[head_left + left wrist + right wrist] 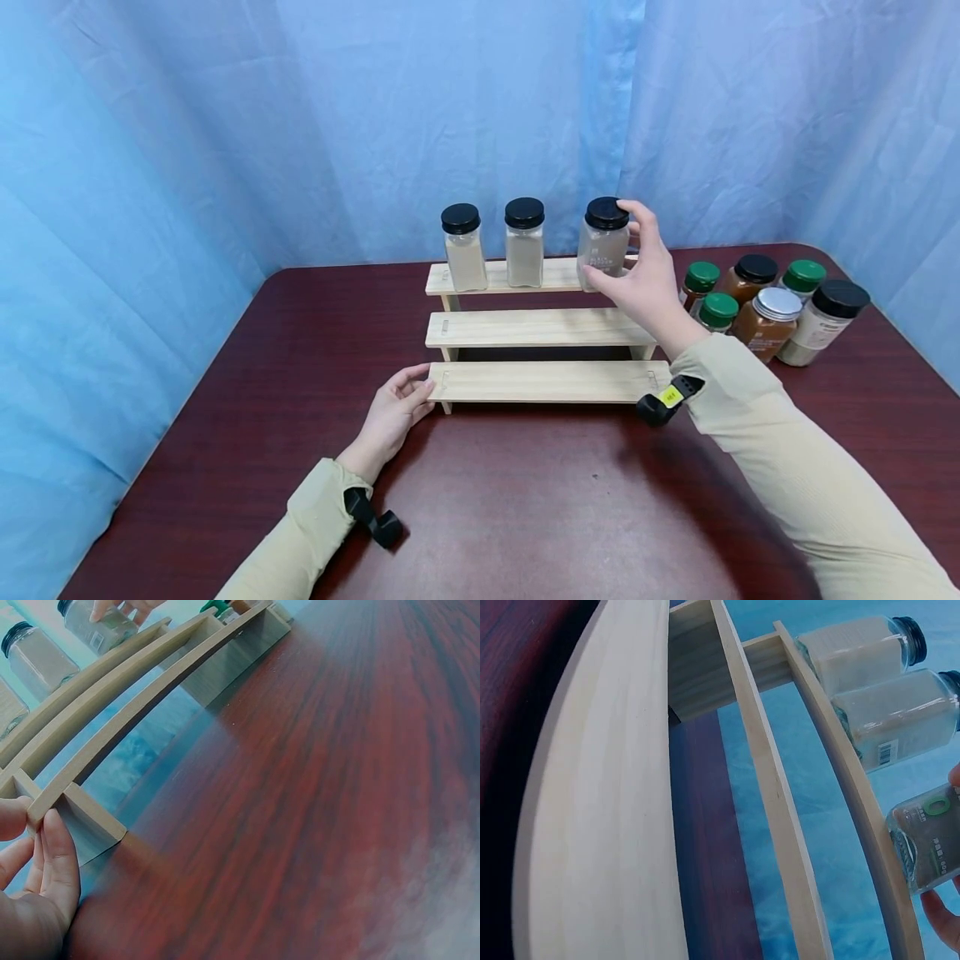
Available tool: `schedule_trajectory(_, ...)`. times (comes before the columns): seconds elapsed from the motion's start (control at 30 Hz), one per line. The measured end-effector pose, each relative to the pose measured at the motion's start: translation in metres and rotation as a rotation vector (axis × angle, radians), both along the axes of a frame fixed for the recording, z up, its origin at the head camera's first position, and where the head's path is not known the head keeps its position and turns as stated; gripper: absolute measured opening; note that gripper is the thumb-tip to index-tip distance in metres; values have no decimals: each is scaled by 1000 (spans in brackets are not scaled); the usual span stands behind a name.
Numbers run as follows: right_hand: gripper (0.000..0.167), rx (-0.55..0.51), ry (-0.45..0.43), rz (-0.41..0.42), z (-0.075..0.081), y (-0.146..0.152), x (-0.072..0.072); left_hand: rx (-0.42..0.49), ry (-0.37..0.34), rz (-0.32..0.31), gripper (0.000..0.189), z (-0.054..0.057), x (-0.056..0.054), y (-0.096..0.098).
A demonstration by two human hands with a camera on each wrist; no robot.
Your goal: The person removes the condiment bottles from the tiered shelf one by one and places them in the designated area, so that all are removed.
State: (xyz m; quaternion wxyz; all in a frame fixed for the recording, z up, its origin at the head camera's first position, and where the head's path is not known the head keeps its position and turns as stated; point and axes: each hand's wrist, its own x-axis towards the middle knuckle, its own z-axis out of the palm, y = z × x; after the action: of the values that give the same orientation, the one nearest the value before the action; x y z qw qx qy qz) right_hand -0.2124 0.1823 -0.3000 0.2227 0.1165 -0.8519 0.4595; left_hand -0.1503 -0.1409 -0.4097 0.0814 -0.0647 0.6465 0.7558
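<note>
A three-tier wooden rack stands on the dark red table. My left hand pinches the left end of its lowest shelf between thumb and fingers. At the right end of the top shelf, my right hand grips a clear spice jar with a black lid and greyish contents. The thumb lies low on the jar and a finger reaches up to the lid. In the right wrist view the base of that spice jar is right at the top shelf's edge, its label partly showing.
Two black-lidded jars, one with pale powder and one greyish, stand on the top shelf. Right of the rack, several jars with green, black and silver lids crowd together, partly behind my right forearm. A blue curtain hangs behind the table.
</note>
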Motion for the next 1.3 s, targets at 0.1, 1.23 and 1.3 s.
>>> schedule_trajectory(0.1, 83, -3, 1, 1, -1, 1, 3, 1, 2, 1, 41, 0, 0, 0)
schedule_trajectory(1.23, 93, 91, 224, 39, -34, 43, 80, -1, -6, 4, 40, -1, -1, -1)
schedule_trajectory(1.3, 93, 110, 231, 43, -36, 47, 86, 2, -4, 1, 41, -1, -1, -1)
